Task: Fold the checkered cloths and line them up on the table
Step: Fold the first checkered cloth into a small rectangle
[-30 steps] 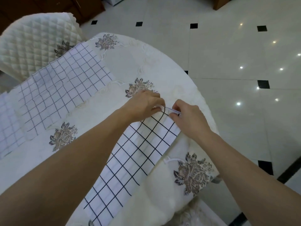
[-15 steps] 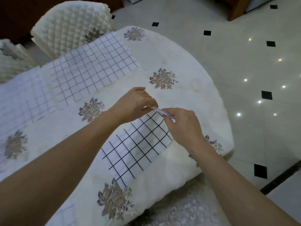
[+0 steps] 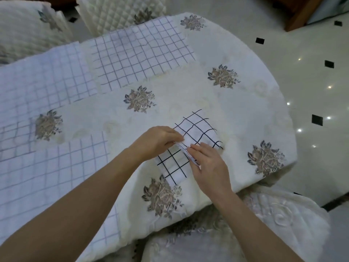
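Note:
A white cloth with a bold black grid [image 3: 196, 129] lies near the table's right front edge, doubled over on itself. My left hand [image 3: 156, 141] pinches its folded edge from the left. My right hand [image 3: 209, 165] pinches the same edge from the right, fingers closed on the fabric. Part of the cloth is hidden under both hands. Paler checkered cloths lie flat: one at the back centre [image 3: 139, 52], one at the far left [image 3: 37, 80], one at the front left [image 3: 52, 176].
The round table [image 3: 245, 103] wears a cream cover with embroidered flowers and drops off at the right to a glossy tiled floor [image 3: 311, 82]. Quilted chair backs [image 3: 120, 12] stand behind, and a padded seat [image 3: 273, 224] is in front below.
The black-grid cloth has been folded back toward me and is now shorter. Both hands drew the pinched edge nearer. My view swung left, showing more pale cloths.

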Demonstrator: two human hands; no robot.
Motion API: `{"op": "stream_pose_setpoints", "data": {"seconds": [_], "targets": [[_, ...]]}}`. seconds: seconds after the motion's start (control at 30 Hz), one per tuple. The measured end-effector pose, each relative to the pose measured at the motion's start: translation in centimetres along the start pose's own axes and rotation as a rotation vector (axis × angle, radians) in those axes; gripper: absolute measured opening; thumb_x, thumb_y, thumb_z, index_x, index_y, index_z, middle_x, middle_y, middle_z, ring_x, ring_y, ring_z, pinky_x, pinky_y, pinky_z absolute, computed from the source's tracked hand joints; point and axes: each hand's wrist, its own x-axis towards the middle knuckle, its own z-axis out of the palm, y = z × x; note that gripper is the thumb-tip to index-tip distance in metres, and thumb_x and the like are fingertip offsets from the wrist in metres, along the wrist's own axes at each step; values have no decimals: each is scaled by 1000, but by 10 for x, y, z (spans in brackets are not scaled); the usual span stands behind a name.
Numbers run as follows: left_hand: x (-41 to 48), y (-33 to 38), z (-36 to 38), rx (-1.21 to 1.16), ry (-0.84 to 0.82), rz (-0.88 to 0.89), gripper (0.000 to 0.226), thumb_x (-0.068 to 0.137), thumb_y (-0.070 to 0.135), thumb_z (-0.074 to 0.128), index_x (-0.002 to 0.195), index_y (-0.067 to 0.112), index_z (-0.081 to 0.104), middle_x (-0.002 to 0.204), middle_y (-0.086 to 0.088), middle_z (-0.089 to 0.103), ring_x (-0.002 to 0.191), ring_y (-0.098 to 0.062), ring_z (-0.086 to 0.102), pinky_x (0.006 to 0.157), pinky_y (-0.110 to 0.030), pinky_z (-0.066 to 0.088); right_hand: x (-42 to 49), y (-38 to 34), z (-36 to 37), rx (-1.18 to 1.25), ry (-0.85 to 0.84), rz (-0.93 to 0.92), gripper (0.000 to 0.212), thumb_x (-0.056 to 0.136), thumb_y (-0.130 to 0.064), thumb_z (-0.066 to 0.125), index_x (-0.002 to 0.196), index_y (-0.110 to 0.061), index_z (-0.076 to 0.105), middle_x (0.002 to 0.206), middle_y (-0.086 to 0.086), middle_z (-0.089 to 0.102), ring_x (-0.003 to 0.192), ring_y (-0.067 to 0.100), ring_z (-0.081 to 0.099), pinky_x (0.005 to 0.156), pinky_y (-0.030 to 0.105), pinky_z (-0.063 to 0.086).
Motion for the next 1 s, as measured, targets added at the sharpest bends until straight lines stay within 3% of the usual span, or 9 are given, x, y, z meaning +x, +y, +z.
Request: {"op": "stream_pose_setpoints", "data": {"seconds": [0.2,0.43,0.7,0.83,0.93,1.0], "targets": [[-39,-17,23,12,-16,-36,35,80,-3,75,111,12,76,119,-4,72,114,-25,66,90,-42,57,-29,-7,32,-47,-80,-90,38,96,-31,47,123,-15,69,126,0,67,127,29,55,106,41,48],[-66,-22,40,56,42,-25,32,75,-2,81,106,7,77,119,-10,71,116,-31,65,99,-41,48,-37,-9,45,-86,-125,-183,32,94,-31,58,120,-16,70,123,-1,69,125,28,57,104,40,49],[-76,-27,41,113,80,-83,37,72,-1,82,105,14,76,123,-7,69,118,-31,63,103,-55,45,-41,-11,49,-117,-178,-260,34,95,-39,57,118,-18,70,123,1,68,121,30,57,102,43,48],[-81,-20,40,171,20,-186,49,74,-1,77,118,20,71,135,-2,61,131,-25,53,112,-56,35,-44,-15,48,-96,-264,-246,41,96,-47,54,123,-20,67,129,5,64,128,30,52,105,45,44],[-84,-10,40,225,-11,-267,51,76,-1,67,121,22,67,140,-1,56,136,-24,46,116,-59,26,-35,-21,36,-26,-215,-269,37,95,-45,56,119,-19,69,123,4,65,121,25,54,98,40,48],[-80,4,41,260,53,-323,45,79,5,54,121,18,65,139,-5,56,134,-27,48,116,-60,26,-19,-18,23,52,-138,-263,31,96,-37,57,116,-17,70,118,2,64,113,21,55,90,37,51]]}}
